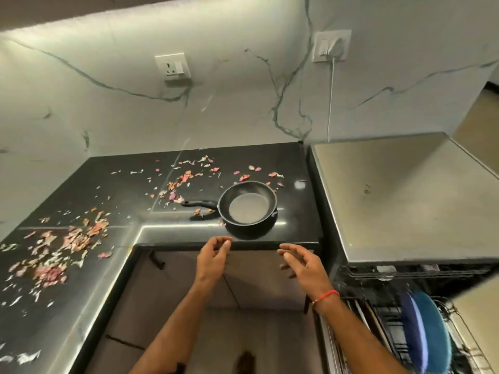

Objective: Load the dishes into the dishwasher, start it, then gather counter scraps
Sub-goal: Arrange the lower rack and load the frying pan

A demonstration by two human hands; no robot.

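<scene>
A black frying pan (248, 206) sits on the black counter (294, 211) near its front edge, handle pointing left. Onion-skin scraps (78, 238) lie scattered across the counter, thickest at the left. My left hand (213, 256) hovers just below the counter's front edge, fingers loosely curled, holding nothing. My right hand (302, 263) is raised beside it with fingers spread and empty, a red thread on the wrist. At the lower right the dishwasher (405, 271) stands open, and blue plates (426, 327) stand upright in its lower rack.
The dishwasher's steel top (391, 198) adjoins the counter on the right. Brown cabinet doors (243, 287) lie below the counter. Two wall sockets (172, 66) are on the marble backsplash, one with a white cable hanging down.
</scene>
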